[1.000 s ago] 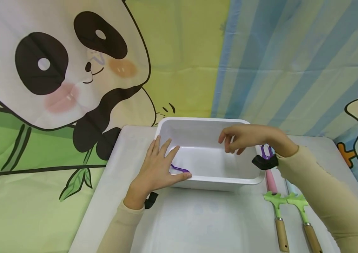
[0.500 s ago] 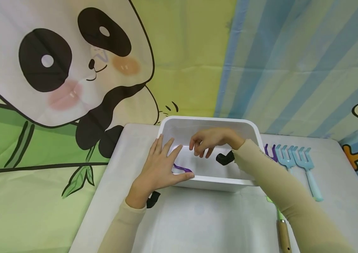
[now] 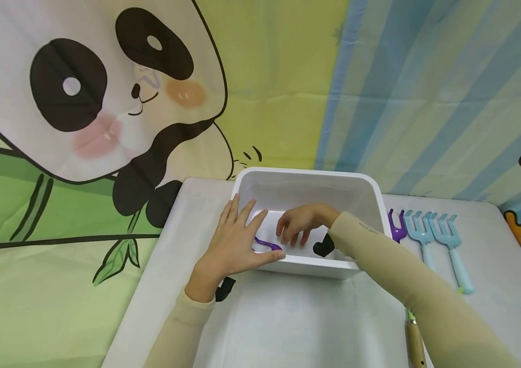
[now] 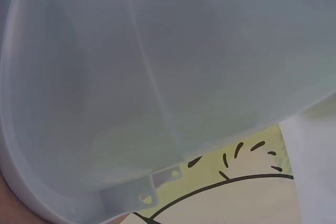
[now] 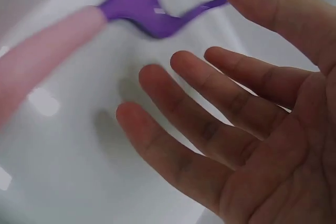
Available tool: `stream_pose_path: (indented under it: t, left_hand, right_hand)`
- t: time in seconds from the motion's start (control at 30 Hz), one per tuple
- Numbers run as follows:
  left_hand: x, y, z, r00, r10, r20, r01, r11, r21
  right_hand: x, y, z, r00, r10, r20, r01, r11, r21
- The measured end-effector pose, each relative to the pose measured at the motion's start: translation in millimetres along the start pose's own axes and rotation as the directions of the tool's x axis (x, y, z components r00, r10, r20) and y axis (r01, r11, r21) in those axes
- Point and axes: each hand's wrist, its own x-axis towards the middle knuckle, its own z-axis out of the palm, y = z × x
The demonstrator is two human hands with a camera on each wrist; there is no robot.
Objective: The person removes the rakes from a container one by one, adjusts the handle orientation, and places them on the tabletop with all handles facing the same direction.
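My left hand [image 3: 233,245], fingers spread, rests over the left front corner of a white plastic bin [image 3: 315,263], its thumb along the front rim. In the left wrist view the bin's outer wall [image 4: 173,77] fills most of the picture. My right hand [image 3: 304,222] reaches down inside the bin with loosely bent fingers and nothing in them. A garden hand fork [image 5: 136,3] with purple tines and a pink handle lies in the bin, near those fingers in the right wrist view. In the head view, only a purple part of it [image 3: 269,246] shows beside my left hand.
On the white table [image 3: 288,327], right of the bin, lie another purple fork [image 3: 397,232] and two light-blue forks [image 3: 421,232]. A wooden-handled tool [image 3: 415,342] with green metal is partly under the right sleeve. A panda-print curtain [image 3: 279,92] hangs behind.
My right hand has moved left from above the bin's right side, then lowered into it toward the fork. The left hand stays at the corner. The view has shifted slightly.
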Motion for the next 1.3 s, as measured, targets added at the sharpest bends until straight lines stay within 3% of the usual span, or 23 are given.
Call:
stream_pose_path:
  t: [0.27,0.83,1.07,1.3]
  left_hand:
    - [0.7,-1.0,0.8,1.000,0.011,-0.013,-0.011,1.000,-0.001]
    - [0.7,-0.7,-1.5,1.000,-0.002,-0.007,0.002,1.000,-0.009]
    - [1.9,0.1,-0.2,1.000,0.005,-0.013,-0.005,1.000,-0.009]
    - [1.0,-1.0,0.0,1.000,0.003,-0.010,-0.003,1.000,0.008]
  right_hand:
    - [15,14,11,0.988,0.075,0.134,-0.072,0.997,-0.028]
    - [16,18,12,0.966,0.140,0.217,-0.121,0.988,-0.101]
    - [15,23,10,0.956,0.171,0.240,-0.164,0.985,-0.050]
    - [16,24,11,0.946,0.159,0.281,-0.149,0.987,-0.056]
